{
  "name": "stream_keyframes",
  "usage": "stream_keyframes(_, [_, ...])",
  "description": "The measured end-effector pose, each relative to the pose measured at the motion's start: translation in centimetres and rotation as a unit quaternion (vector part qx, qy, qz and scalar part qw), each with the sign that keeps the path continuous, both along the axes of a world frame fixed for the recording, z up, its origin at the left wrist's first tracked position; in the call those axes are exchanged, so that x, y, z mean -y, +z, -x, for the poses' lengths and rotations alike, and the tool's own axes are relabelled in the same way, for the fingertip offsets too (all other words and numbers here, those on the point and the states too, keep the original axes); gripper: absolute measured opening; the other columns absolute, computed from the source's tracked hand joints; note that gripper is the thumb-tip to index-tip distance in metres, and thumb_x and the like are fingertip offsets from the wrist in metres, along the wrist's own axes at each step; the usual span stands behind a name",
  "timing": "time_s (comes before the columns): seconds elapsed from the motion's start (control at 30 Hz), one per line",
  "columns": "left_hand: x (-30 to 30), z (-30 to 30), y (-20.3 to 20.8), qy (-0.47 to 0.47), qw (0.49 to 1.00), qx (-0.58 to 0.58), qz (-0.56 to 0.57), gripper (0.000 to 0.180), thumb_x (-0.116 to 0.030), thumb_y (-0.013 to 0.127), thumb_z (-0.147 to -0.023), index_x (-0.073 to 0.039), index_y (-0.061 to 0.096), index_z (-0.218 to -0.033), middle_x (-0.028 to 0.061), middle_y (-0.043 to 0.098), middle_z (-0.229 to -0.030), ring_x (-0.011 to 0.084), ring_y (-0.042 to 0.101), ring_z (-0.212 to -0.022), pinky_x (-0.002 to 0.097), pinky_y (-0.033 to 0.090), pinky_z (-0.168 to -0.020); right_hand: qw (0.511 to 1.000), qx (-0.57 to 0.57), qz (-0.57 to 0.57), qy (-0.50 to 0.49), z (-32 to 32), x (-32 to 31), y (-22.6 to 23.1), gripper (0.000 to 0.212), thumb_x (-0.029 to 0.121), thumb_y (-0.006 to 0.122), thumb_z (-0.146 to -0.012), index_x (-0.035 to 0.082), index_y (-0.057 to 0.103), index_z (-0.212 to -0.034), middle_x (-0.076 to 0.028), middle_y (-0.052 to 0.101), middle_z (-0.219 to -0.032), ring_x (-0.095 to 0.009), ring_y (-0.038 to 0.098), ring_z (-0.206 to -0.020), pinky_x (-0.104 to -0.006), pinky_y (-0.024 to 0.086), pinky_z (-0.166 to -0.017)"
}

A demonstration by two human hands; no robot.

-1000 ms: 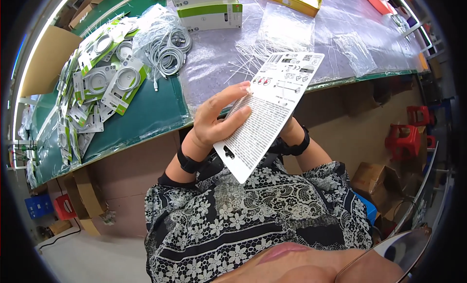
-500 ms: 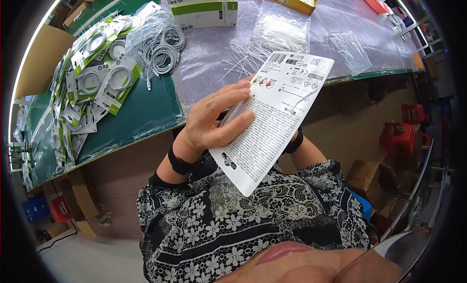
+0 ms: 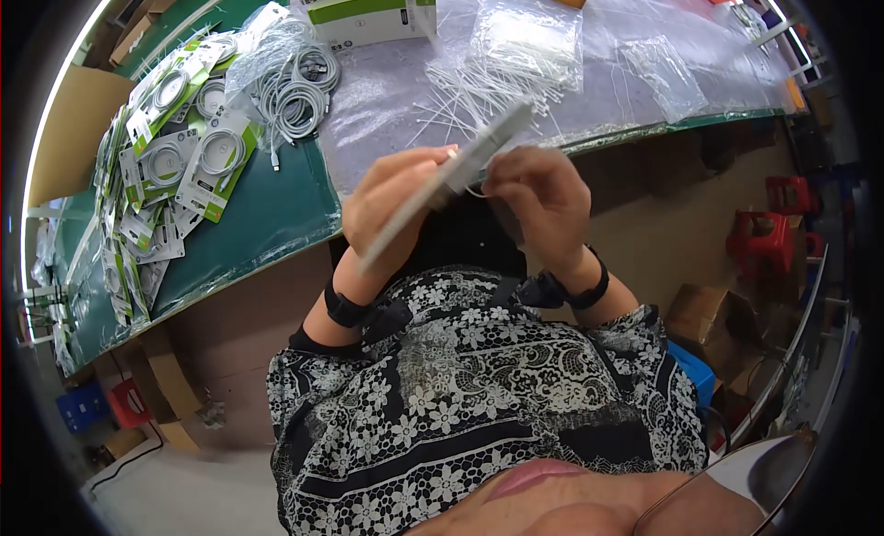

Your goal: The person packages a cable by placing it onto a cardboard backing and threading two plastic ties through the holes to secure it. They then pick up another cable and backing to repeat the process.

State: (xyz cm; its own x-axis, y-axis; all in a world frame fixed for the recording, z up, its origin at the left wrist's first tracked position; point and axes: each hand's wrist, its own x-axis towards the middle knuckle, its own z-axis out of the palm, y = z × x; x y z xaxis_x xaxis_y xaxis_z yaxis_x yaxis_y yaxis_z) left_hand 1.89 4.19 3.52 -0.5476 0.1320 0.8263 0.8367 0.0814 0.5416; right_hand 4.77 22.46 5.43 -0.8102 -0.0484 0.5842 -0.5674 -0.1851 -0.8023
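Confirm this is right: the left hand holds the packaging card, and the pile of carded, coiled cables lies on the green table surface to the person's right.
Not quite: the pile of carded, coiled cables lies on the green table surface to the person's left, as the head view shows. The left hand does hold the packaging card.

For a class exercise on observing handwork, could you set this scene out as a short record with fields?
Left hand: fingers gripping a white card, seen nearly edge-on
Right hand: fingertips near a thin white strand; grip unclear
Table: green at left, greyish purple beyond the hands
Left pile: carded cables
Beside it: loose grey cables
Beyond hands: scattered white strips, clear bag, green-and-white box
Far right: red stools
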Motion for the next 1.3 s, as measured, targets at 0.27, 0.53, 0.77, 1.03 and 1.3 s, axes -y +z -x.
stream_keyframes(0.27, [-1.5, -1.5, -1.4, 0.027, 0.970, 0.178, -0.166, 0.032, 0.004, 0.067, -0.079, 0.001, 0.055, -0.109, 0.0086, 0.062, -0.102, 0.0145, 0.060, -0.091, 0.0257, 0.051, -0.073, 0.941, -0.125, -0.252, -0.188, 1.5, 0.7, 2.8, 0.013, -0.008, 0.063, -0.079, -0.001, 0.062, -0.089, -0.011, 0.064, -0.085, -0.015, 0.061, -0.073, -0.0256, 0.049, -0.068])
stream_keyframes(0.53, [-1.6, -1.5, -2.9, -0.111, 0.883, 0.354, -0.287, 0.035, 0.002, 0.048, -0.090, 0.001, 0.041, -0.125, 0.0129, 0.054, -0.118, 0.0247, 0.058, -0.105, 0.0414, 0.053, -0.089, 0.952, -0.081, -0.247, -0.162, 1.8, 1.3, 1.7, 0.014, -0.005, 0.067, -0.075, 0.001, 0.064, -0.088, -0.008, 0.063, -0.080, -0.017, 0.059, -0.063, -0.0254, 0.047, -0.052])
stream_keyframes(0.77, [-1.5, -1.3, -2.6, -0.127, 0.881, 0.344, -0.300, 0.040, -0.002, 0.050, -0.091, 0.001, 0.036, -0.128, 0.0144, 0.052, -0.119, 0.0267, 0.057, -0.106, 0.0424, 0.055, -0.086, 0.906, -0.138, -0.329, -0.229, 1.1, 1.0, 2.8, 0.015, -0.003, 0.068, -0.072, 0.003, 0.064, -0.085, -0.008, 0.058, -0.073, -0.022, 0.057, -0.060, -0.0295, 0.046, -0.052])
stream_keyframes(1.03, [-1.4, -1.5, -2.5, -0.112, 0.905, 0.322, -0.256, 0.045, -0.005, 0.053, -0.090, -0.001, 0.034, -0.131, 0.0156, 0.049, -0.124, 0.0284, 0.055, -0.109, 0.0430, 0.053, -0.088, 0.892, -0.169, -0.349, -0.232, 1.2, 1.1, 2.7, 0.014, -0.001, 0.069, -0.071, 0.003, 0.064, -0.084, -0.007, 0.055, -0.071, -0.023, 0.056, -0.063, -0.0324, 0.047, -0.056])
stream_keyframes(1.3, [-1.1, -1.5, -2.6, -0.082, 0.913, 0.334, -0.219, 0.047, -0.006, 0.053, -0.090, -0.001, 0.033, -0.133, 0.0160, 0.048, -0.126, 0.0299, 0.054, -0.112, 0.0432, 0.053, -0.089, 0.893, -0.152, -0.359, -0.227, 1.1, 1.1, 2.8, 0.013, -0.001, 0.068, -0.072, 0.003, 0.064, -0.083, -0.007, 0.055, -0.071, -0.024, 0.056, -0.063, -0.0329, 0.047, -0.056])
